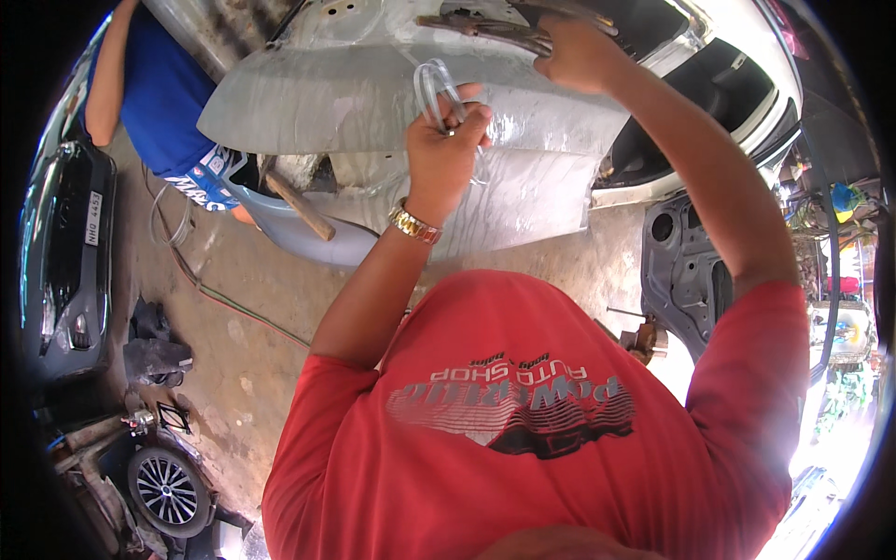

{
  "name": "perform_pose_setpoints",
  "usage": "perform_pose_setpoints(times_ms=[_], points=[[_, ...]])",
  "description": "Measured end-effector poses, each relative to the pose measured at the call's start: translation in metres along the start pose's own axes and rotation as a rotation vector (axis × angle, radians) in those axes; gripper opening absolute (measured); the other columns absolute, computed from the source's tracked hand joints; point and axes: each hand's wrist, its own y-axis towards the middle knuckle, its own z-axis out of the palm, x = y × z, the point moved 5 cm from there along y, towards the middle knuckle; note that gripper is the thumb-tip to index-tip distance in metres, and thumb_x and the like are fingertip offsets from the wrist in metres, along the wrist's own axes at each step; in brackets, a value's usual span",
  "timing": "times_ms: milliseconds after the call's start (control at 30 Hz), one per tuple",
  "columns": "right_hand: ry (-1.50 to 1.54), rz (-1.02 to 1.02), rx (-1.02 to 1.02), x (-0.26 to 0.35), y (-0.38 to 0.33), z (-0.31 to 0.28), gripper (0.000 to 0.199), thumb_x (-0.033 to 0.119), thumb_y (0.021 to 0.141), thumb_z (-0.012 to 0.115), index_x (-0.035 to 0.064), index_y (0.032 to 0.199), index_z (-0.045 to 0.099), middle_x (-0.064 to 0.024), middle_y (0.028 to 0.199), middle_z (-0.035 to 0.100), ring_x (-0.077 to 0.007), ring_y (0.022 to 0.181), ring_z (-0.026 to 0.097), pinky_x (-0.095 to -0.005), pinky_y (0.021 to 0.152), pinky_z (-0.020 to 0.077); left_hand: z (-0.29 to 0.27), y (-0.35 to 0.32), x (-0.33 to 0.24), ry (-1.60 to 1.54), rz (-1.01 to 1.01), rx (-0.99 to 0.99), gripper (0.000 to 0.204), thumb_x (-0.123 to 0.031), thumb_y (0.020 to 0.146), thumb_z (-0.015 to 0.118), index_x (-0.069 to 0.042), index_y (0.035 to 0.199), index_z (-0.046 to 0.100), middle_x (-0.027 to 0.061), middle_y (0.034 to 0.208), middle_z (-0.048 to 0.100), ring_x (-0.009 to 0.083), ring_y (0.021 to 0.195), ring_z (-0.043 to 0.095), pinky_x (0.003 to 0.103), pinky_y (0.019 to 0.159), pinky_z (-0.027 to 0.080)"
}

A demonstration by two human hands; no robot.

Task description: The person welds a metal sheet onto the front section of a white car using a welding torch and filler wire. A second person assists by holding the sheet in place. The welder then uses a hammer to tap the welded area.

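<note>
Nearest the camera is the person's own red T-shirt (532,420), from which both bare forearms rise toward the work. The left hand (446,140), with a gold wristwatch (414,225) just below it, is clenched around a loop of clear plastic tubing (437,89); the loop stands up out of the fist, and a thin strand of it hangs down past the knuckles over the metal beneath. Above and to the right of that grip, the right hand (581,54) is closed on a rusty brown metal tool (485,30), whose 2 long bars run leftward from the fingers; whether it is pliers or shears cannot be told. Both hands work directly over a bare grey car body panel (355,93), sanded and dull, which spreads left of and below the tubing. Below and to the left of the left fist, a wooden-handled hammer (297,203) leans against the underside of that panel. Farther left of the grip, another person in a blue shirt (163,84) bends over the same panel. To the right of the right forearm stands a removed dark car door (686,271), with the white car body (747,56) behind it. Well down and left of the hands, on the dirt floor (233,317), lies an alloy wheel (166,487), and a dark parked car (65,252) sits at the far left edge.
</note>
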Motion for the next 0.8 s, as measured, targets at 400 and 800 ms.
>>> perform_pose_setpoints(times_ms=[400, 800], points=[[0.390, 0.019, 0.233, -0.020, -0.022, -0.010, 0.084, 0.044, 0.078, 0.084, -0.0009, 0.145, 0.061, -0.0248, 0.139, 0.069, -0.0386, 0.131, 0.064, -0.0436, 0.110, 0.0515, 0.095, 0.063, 0.019, -0.165, -0.176, -0.023, 0.040, -0.043, 0.098, 0.081, -0.009, 0.082, 0.066, 0.0017, 0.075, 0.069, 0.0102, 0.059, 0.064, 0.026, 0.050, 0.041], [0.504, -0.008, 0.364, -0.057, -0.039, -0.008, 0.030, 0.028, 0.109, 0.058, 0.0062, 0.127, 0.069, -0.0135, 0.108, 0.075, -0.0309, 0.100, 0.071, -0.0451, 0.095, 0.0546, 0.091, 0.067, 0.019, -0.165, -0.152, -0.030, 0.017, -0.017, 0.091, 0.077, -0.002, 0.100, 0.075, 0.0026, 0.079, 0.067, 0.0106, 0.060, 0.059, 0.027, 0.057, 0.047]])
